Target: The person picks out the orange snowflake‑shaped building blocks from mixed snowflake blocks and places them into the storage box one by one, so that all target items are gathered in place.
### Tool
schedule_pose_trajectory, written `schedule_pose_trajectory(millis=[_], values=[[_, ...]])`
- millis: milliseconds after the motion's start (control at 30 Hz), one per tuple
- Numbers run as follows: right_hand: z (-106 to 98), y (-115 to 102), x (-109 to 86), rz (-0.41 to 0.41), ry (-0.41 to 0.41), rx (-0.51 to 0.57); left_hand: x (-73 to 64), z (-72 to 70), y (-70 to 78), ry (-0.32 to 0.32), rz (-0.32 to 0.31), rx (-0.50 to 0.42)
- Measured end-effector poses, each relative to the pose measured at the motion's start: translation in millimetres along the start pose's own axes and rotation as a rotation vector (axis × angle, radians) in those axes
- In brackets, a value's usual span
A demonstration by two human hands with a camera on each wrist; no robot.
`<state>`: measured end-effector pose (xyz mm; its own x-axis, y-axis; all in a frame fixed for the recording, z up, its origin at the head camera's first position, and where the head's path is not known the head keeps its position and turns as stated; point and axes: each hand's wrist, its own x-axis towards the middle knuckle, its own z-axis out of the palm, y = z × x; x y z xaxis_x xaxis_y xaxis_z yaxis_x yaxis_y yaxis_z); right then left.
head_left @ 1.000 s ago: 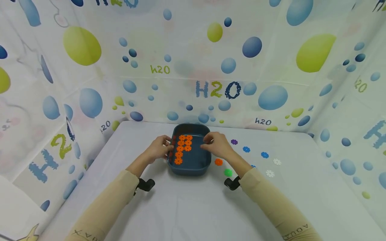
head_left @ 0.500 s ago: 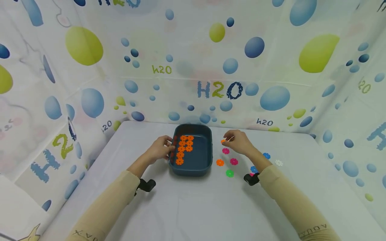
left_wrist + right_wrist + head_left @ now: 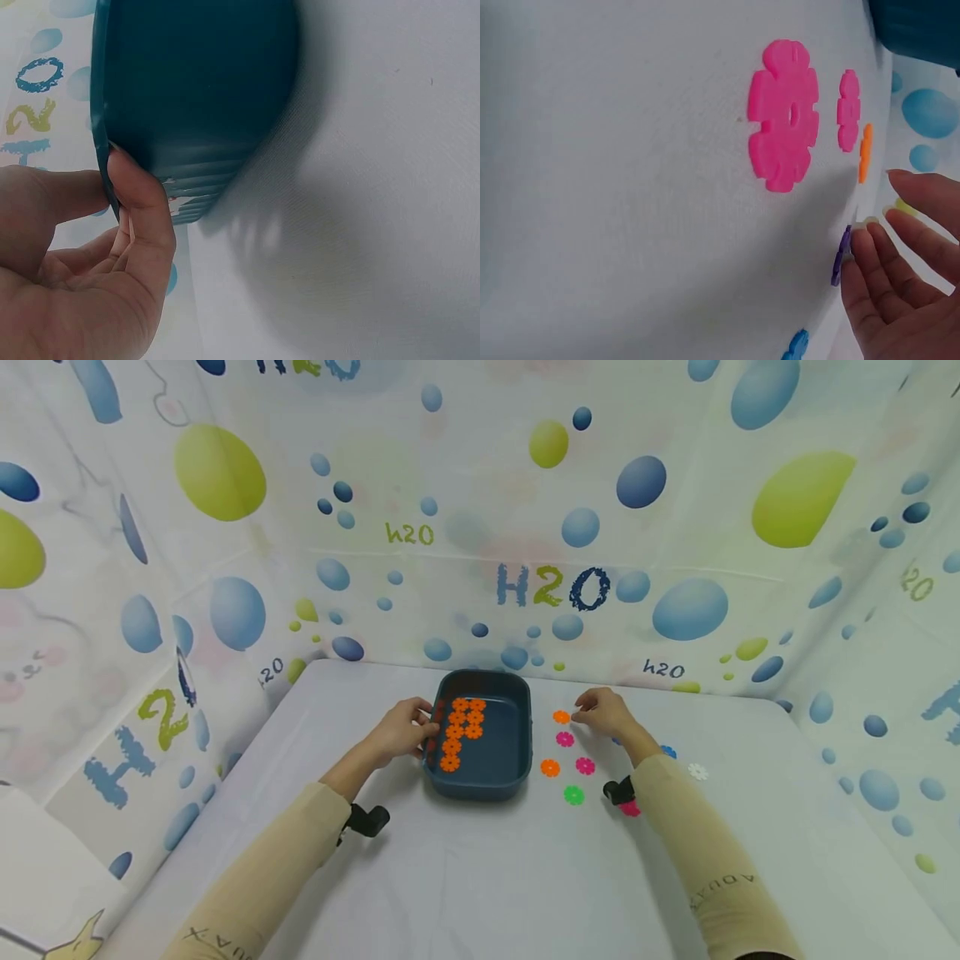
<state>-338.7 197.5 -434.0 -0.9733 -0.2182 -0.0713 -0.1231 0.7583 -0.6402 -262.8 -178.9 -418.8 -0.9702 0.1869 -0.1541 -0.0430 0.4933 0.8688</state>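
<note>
My left hand (image 3: 397, 731) grips the left rim of the dark blue plastic bin (image 3: 478, 791). In the left wrist view its thumb and fingers (image 3: 142, 217) pinch the bin's edge. Inside the bin, orange flower-shaped plastic discs (image 3: 452, 747) form rows on the left side. My right hand (image 3: 607, 714) hovers just right of an orange flower disc (image 3: 562, 717) on the table. The right wrist view shows its thumb and fingers spread apart with nothing between them, fingertips right at a purple flower disc (image 3: 842, 256).
Between the bin and the right arm lie two pink discs (image 3: 585, 766), another orange disc (image 3: 550, 768) and a green disc (image 3: 573, 795). Farther right are a blue disc (image 3: 668, 752) and a white disc (image 3: 698, 772). A printed curtain surrounds the white-covered table (image 3: 480, 885).
My right hand has moved from over the bin's right side out to the discs on the right, then slightly farther right, off the orange disc. The left hand keeps its hold on the rim.
</note>
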Motion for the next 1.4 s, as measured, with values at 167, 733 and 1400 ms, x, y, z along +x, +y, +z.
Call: schedule_pose_trajectory(millis=[167, 733, 1400], values=[[4.2, 2.2, 6.9, 0.03, -0.02, 0.024, -1.2, 1.0, 1.0, 0.001, -0.008, 0.006], [16.8, -1.9, 15.3, 0.114, -0.071, 0.043, -0.2, 1.5, -0.7, 0.009, 0.003, -0.003], [12.5, -4.2, 5.3, 0.075, 0.012, 0.127, -2.7, 2.0, 1.8, 0.013, 0.004, 0.003]])
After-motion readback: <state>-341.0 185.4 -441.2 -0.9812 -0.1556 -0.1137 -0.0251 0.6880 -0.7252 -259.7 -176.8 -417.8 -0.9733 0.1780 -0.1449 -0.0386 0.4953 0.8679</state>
